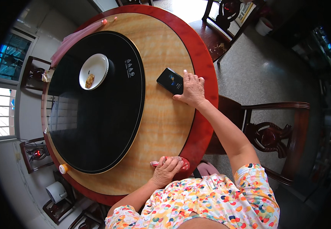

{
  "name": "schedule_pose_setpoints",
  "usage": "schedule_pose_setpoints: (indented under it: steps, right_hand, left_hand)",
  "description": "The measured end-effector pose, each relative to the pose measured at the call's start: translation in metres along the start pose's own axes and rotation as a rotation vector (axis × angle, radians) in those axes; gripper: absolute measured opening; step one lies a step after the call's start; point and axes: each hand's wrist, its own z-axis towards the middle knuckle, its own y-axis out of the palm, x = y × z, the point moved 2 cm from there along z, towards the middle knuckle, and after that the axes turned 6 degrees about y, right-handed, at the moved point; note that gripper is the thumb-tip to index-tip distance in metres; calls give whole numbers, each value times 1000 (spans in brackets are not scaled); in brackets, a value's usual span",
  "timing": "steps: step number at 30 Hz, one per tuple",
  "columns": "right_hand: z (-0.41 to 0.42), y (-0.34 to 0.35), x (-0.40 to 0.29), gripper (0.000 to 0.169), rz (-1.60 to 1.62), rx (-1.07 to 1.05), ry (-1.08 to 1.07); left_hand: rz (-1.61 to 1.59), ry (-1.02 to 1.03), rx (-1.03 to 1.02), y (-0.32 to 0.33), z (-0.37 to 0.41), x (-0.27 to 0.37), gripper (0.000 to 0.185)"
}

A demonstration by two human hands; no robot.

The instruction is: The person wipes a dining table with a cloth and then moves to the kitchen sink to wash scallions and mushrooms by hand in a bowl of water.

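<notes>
My right hand (193,89) grips the near end of a smartphone (169,81) by the right side of the round table. Thumb and fingers lie along its two long edges, and its dark screen faces up and is lit with a small picture. Close to my body, my left hand (167,171) is curled over a folded red patterned cloth (185,163) at the table's rim. Part of the cloth is hidden under the fingers.
A black glass turntable (102,123) covers much of the table (165,128). On it stands a white plate (92,67) with a piece of food (89,80). Pink mesh (76,40), an orange bottle with a white cap (63,169) and wooden chairs (268,137) surround it.
</notes>
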Motion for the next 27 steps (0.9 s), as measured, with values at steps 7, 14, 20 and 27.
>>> schedule_pose_setpoints:
  steps: [7,14,20,27]
  right_hand:
    - [19,-16,-3,67,-160,-164,56]
    - [28,-34,41,54,80,-196,247]
    - [-11,-59,131,36,918,-218,537]
    - [-107,-88,247,34,759,52,802]
  left_hand:
    - [36,-292,255,-5,112,-86,44]
    - [187,-304,356,-8,199,-146,45]
    - [324,-399,469,-17,274,-228,34]
    - [377,-769,620,-38,364,-340,27]
